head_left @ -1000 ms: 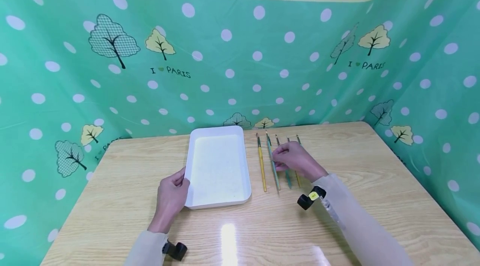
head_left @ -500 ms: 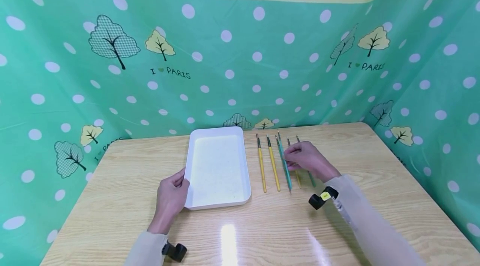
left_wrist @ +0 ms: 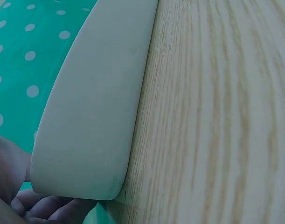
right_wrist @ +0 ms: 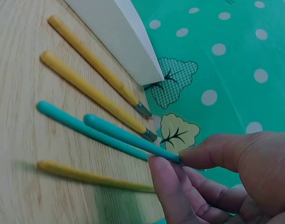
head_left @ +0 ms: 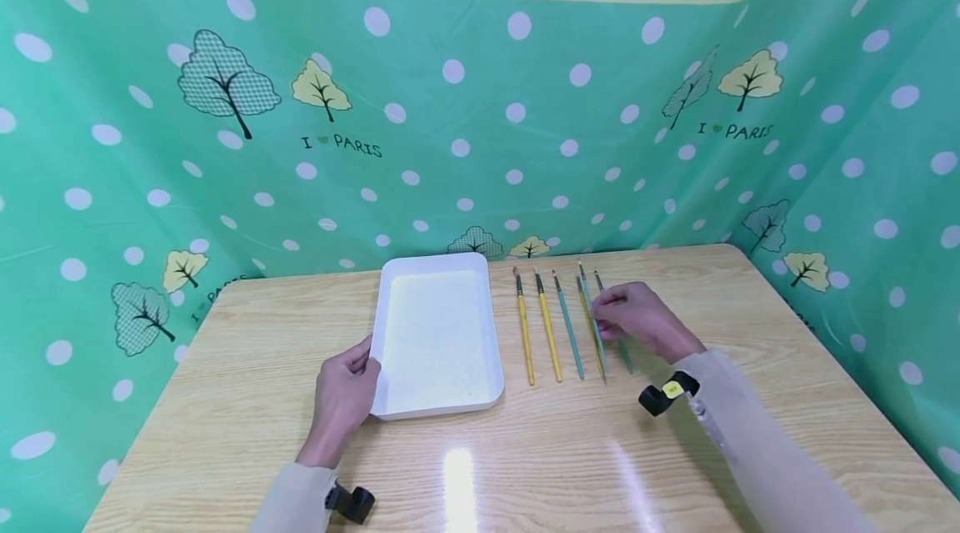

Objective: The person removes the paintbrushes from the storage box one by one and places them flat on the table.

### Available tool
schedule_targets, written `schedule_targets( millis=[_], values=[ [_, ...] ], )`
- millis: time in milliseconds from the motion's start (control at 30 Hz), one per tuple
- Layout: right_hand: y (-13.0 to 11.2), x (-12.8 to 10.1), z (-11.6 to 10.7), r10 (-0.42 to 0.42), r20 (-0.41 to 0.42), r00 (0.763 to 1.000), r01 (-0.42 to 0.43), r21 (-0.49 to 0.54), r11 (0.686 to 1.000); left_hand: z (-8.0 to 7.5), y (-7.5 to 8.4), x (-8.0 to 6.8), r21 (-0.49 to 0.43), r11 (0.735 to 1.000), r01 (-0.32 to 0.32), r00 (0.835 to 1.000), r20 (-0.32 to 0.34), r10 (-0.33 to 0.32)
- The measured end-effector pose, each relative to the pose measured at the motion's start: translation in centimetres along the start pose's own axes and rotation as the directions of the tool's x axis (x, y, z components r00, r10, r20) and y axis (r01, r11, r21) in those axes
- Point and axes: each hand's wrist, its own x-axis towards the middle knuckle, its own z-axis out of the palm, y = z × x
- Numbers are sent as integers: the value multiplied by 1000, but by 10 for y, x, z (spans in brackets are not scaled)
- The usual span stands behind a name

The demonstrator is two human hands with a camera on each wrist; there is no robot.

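My right hand (head_left: 637, 320) pinches a teal paintbrush (right_wrist: 123, 135) between thumb and fingertips, its handle end pointing out over the table. Below it lie a yellow paintbrush (right_wrist: 81, 173) and, just beside, another teal paintbrush (head_left: 568, 324). Two more yellow-handled paintbrushes, one at the left of the row (head_left: 525, 329) and its neighbour (head_left: 549, 329), lie roughly parallel. One more teal paintbrush (head_left: 626, 356) is partly hidden by the right hand. My left hand (head_left: 345, 383) grips the left side of a white rectangular tray (head_left: 495, 374), thumb at the rim and fingers against the outer wall.
A wooden table (head_left: 247, 399) carries everything. Behind and along the sides hangs a green polka-dot cloth (head_left: 420, 174) printed with trees. The tray stands left of the brush row, near the table's back edge.
My right hand has moved rightward along the row with the teal paintbrush, uncovering the second yellow and the other teal paintbrush. My left hand and the tray have stayed put.
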Motion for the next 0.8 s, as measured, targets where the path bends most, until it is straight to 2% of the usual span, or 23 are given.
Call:
schedule_targets(
  millis=[600, 800],
  values=[
    [17, 4, -23, 46, -89, 995, -49, -34, 998, 0, 1, -1, 4, 1000, 10, 1000, -6, -10],
    [25, 6, -32, 46, -97, 994, -51, -47, 998, 0, 1, 0, 6, 1000, 8, 1000, -5, -8]
  ],
)
